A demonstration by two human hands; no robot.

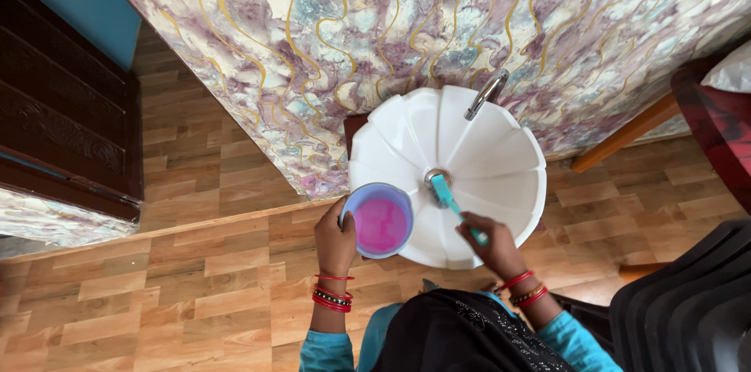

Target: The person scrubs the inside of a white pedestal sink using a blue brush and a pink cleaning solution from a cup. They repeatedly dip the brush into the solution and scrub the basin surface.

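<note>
brush: I see a teal plastic scrub brush [448, 198], bristle end down at the metal drain [435, 178] in the bottom of the basin, handle angled back toward me. That slant puts the bristles flat on the lowest spot.
right hand: my right hand [491, 243] is closed around the brush handle's rear end, fist over the near rim, so the reach comes from the long handle.
cup: round lilac plastic cup of pink liquid [379, 221], held level so nothing spills, hanging over the basin's left rim.
left hand: my left hand [335, 240] grips the cup by its near wall, thumb over the lip; it sits just beside the brush hand, apart.
basin: white scalloped ceramic wash basin [501, 153], looks dry; can't tell for sure.
tap: curved chrome tap [486, 95] at the far rim, no water running.
surround: marbled purple-and-gold wall panel [328, 35] behind, wood-pattern floor [180, 278] below, black plastic chair [688, 301] to my right.
</note>
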